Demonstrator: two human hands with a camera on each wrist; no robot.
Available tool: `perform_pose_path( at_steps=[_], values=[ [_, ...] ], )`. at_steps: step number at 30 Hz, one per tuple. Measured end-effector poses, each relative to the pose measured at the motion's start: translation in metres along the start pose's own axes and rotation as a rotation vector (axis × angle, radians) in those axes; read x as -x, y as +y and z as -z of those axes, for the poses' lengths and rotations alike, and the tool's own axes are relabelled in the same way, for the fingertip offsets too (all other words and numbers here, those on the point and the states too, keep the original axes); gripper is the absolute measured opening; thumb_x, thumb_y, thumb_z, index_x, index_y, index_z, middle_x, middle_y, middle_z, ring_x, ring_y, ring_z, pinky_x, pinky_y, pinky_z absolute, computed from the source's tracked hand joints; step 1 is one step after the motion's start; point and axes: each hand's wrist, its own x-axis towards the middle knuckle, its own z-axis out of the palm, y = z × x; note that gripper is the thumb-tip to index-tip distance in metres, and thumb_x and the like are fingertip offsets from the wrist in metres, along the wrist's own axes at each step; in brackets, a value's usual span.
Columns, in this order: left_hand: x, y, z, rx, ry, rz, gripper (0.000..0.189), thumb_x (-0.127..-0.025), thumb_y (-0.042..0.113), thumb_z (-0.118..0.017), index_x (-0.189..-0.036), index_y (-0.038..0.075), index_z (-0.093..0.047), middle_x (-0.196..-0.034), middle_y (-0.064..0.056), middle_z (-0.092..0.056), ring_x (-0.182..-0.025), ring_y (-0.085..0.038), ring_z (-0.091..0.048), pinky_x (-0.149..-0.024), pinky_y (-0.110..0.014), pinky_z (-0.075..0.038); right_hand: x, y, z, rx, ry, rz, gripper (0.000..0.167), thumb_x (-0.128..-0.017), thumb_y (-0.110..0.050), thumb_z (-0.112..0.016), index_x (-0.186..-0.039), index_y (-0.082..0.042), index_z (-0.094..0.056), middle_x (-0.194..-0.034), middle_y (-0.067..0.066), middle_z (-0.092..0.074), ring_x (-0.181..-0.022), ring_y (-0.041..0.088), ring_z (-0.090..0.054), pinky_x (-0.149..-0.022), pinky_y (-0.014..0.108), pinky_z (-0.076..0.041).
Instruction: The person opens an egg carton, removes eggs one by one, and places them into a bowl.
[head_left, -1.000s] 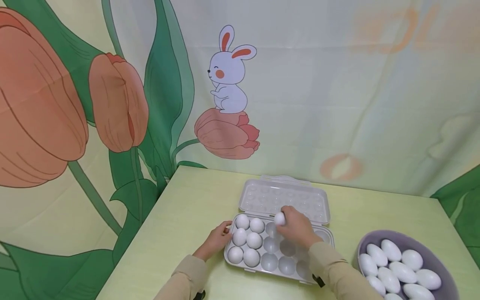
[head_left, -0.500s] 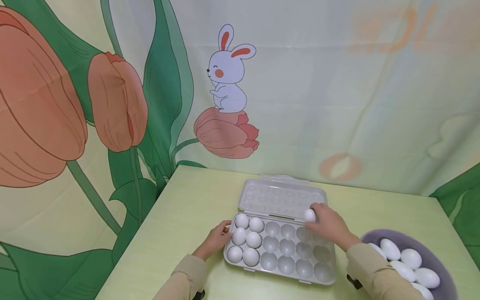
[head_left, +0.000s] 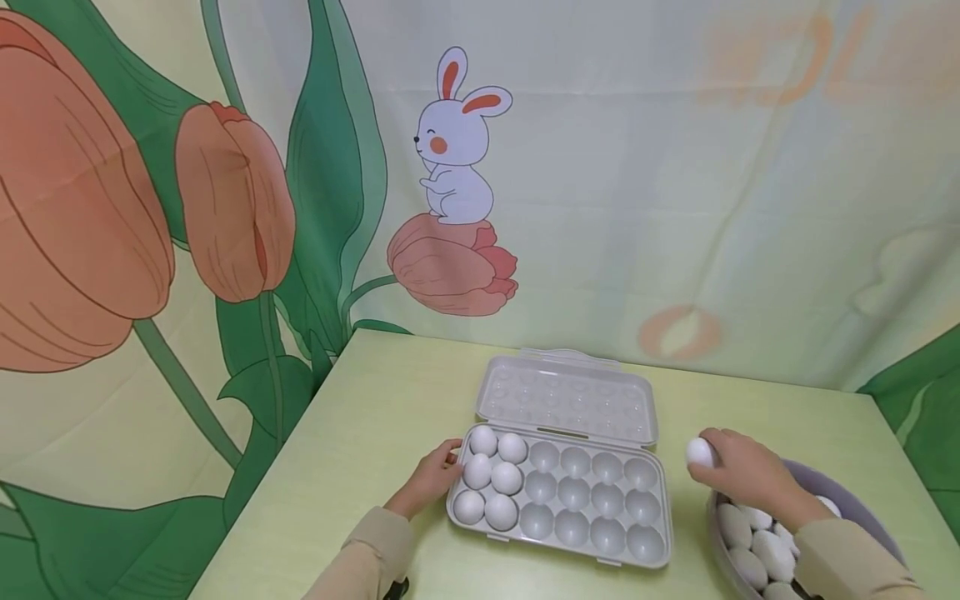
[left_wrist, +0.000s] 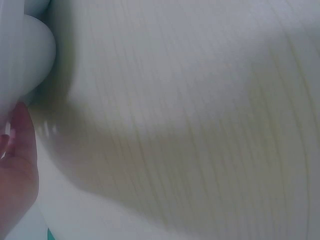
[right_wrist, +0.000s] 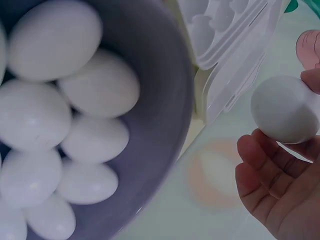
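Note:
Between the thumb and fingers of my right hand (head_left: 750,475) is a white egg (head_left: 701,452), held above the table between the egg carton and the bowl's far left rim. The right wrist view shows that egg (right_wrist: 285,109) pinched, with the other fingers of the hand (right_wrist: 295,200) bent below it. My left hand (head_left: 432,477) grips the left end of the grey plastic egg carton (head_left: 555,546), whose lid (head_left: 566,400) lies back. White eggs (head_left: 501,512) fill the carton's two left columns; its other hollows are bare. In the left wrist view, the fingers (left_wrist: 22,135) touch the carton's edge.
A purple-grey bowl (right_wrist: 170,75) of several white eggs (right_wrist: 35,115) stands at the right, partly covered by my right forearm. The pale table (head_left: 337,500) meets a cloth backdrop (head_left: 600,208) printed with tulips and a rabbit.
With the egg still in its grip, my right hand has moved right, from over the carton's hollows to beside the bowl. The left hand has stayed at the carton's end.

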Motion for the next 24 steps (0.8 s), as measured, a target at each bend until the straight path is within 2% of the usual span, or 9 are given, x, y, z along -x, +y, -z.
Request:
perform_pose_path(
  at_steps=[6, 13, 15, 18, 21, 24],
  values=[
    [-0.002, -0.003, 0.000, -0.006, 0.006, 0.015, 0.039, -0.086, 0.007, -0.048, -0.124, 0.003, -0.044, -0.093, -0.011, -0.052, -0.084, -0.020, -0.052, -0.071, -0.031, -0.045, 0.015, 0.027, 0.008, 0.037, -0.139, -0.070, 0.041, -0.076, -0.034, -0.057, -0.102, -0.002, -0.055, -0.088, 0.007, -0.062, -0.072, 0.018, -0.057, -0.059, 0.036, -0.043],
    [-0.003, -0.006, 0.000, -0.010, 0.015, 0.016, 0.038, -0.086, 0.006, -0.048, -0.124, 0.003, -0.045, -0.092, -0.011, -0.052, -0.083, -0.019, -0.052, -0.070, -0.031, -0.045, 0.027, 0.056, 0.006, 0.046, -0.224, -0.105, 0.057, -0.074, -0.036, -0.060, -0.111, 0.006, -0.051, -0.104, 0.021, -0.059, -0.092, 0.036, -0.056, -0.073, 0.049, -0.044],
    [-0.003, -0.006, 0.000, -0.009, 0.014, 0.014, 0.038, -0.086, 0.006, -0.048, -0.124, 0.003, -0.045, -0.092, -0.011, -0.052, -0.082, -0.019, -0.051, -0.070, -0.031, -0.044, 0.031, 0.062, 0.006, 0.055, -0.248, -0.120, 0.051, -0.073, -0.036, -0.061, -0.105, 0.003, -0.054, -0.101, 0.018, -0.059, -0.090, 0.034, -0.056, -0.071, 0.047, -0.044],
    [-0.003, -0.006, 0.000, -0.007, 0.010, 0.012, 0.038, -0.086, 0.006, -0.048, -0.124, 0.003, -0.045, -0.092, -0.011, -0.051, -0.082, -0.019, -0.051, -0.070, -0.031, -0.044, 0.036, 0.068, 0.006, 0.065, -0.290, -0.140, 0.033, -0.073, -0.033, -0.062, -0.087, -0.005, -0.052, -0.082, 0.008, -0.057, -0.075, 0.022, -0.052, -0.061, 0.037, -0.040],
    [-0.003, -0.007, -0.001, -0.004, 0.005, 0.012, 0.039, -0.086, 0.007, -0.048, -0.124, 0.003, -0.044, -0.092, -0.011, -0.051, -0.083, -0.019, -0.051, -0.070, -0.031, -0.045, 0.042, 0.074, 0.007, 0.062, -0.322, -0.153, 0.028, -0.072, -0.030, -0.062, -0.081, -0.008, -0.049, -0.076, 0.003, -0.052, -0.070, 0.018, -0.046, -0.057, 0.034, -0.035],
    [-0.004, -0.007, -0.001, 0.000, 0.003, 0.010, 0.039, -0.086, 0.007, -0.048, -0.124, 0.003, -0.044, -0.092, -0.011, -0.051, -0.083, -0.020, -0.052, -0.070, -0.031, -0.045, 0.047, 0.080, 0.007, 0.030, -0.374, -0.192, 0.028, -0.070, -0.026, -0.062, -0.084, -0.005, -0.051, -0.078, 0.005, -0.053, -0.068, 0.019, -0.047, -0.055, 0.034, -0.037]
  ],
)
